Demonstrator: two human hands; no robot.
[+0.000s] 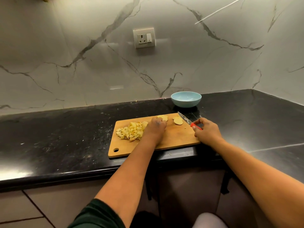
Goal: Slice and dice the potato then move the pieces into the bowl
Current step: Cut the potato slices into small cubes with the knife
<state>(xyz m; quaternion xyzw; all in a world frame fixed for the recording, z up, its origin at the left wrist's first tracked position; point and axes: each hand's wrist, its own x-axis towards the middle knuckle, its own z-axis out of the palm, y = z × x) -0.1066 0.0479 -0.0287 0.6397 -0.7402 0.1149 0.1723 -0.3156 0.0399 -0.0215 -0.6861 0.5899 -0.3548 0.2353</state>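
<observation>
Knife slants, tip up-left toward bowl, right hand gripping its handle; left hand pinches potato slices.

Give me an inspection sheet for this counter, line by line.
Surface: black counter, speckled; wooden cutting board at its front edge.
Job's things: diced potato piled on board's left; potato slices at the far side; blue bowl behind, looks empty.
Clutter: nothing seen.
Hands: left hand on slices; right hand holds red-handled knife.
Cables: nothing seen.
Surroundings: marble-pattern wall, wall socket.
</observation>
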